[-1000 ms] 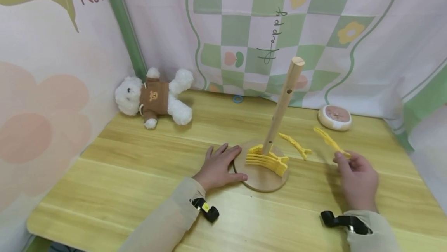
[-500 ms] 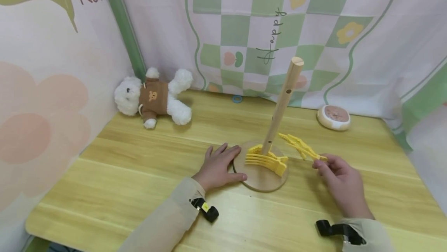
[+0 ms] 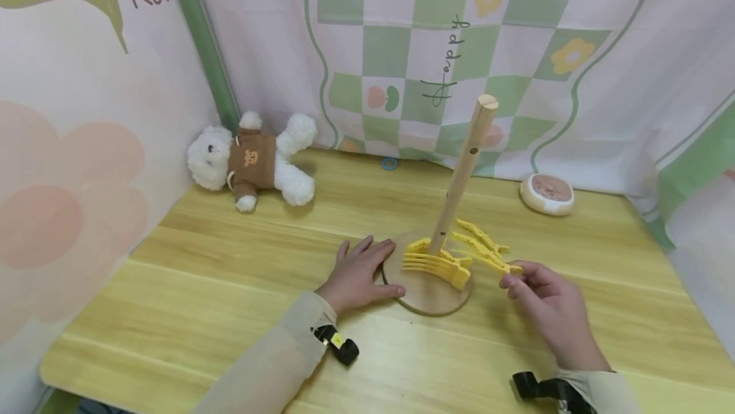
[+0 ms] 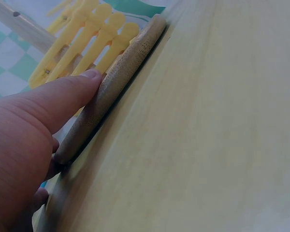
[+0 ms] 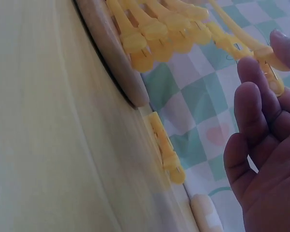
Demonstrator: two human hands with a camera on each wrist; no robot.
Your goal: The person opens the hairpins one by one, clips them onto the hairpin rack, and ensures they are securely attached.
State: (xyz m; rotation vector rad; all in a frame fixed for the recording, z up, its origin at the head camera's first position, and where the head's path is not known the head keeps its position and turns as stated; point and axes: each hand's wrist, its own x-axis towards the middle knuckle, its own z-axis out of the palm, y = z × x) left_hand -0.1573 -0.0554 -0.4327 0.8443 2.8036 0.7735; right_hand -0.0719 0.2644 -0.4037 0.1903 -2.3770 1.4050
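Note:
In the head view a wooden pole (image 3: 464,171) rises, leaning right, from a round wooden base (image 3: 425,299). Several yellow plastic clips (image 3: 433,266) sit stacked on that base around the pole's foot. My left hand (image 3: 363,277) lies spread at the base's left edge, its thumb on the rim (image 4: 94,104) in the left wrist view. Right of the base, my right hand (image 3: 554,309) pinches one end of a yellow clip (image 3: 488,259), whose other end points at the pole. Another yellow clip (image 5: 165,150) lies loose on the table behind it.
A white plush toy (image 3: 258,159) in a brown top lies at the back left. A blue ring (image 3: 389,163) is near the curtain. At the back right stands a small cream and pink rounded device (image 3: 548,194). The wooden table (image 3: 189,286) meets a printed wall on the left.
My right hand has moved left with the yellow clip, bringing the clip's far end close to the base. My left hand has stayed at the base's edge.

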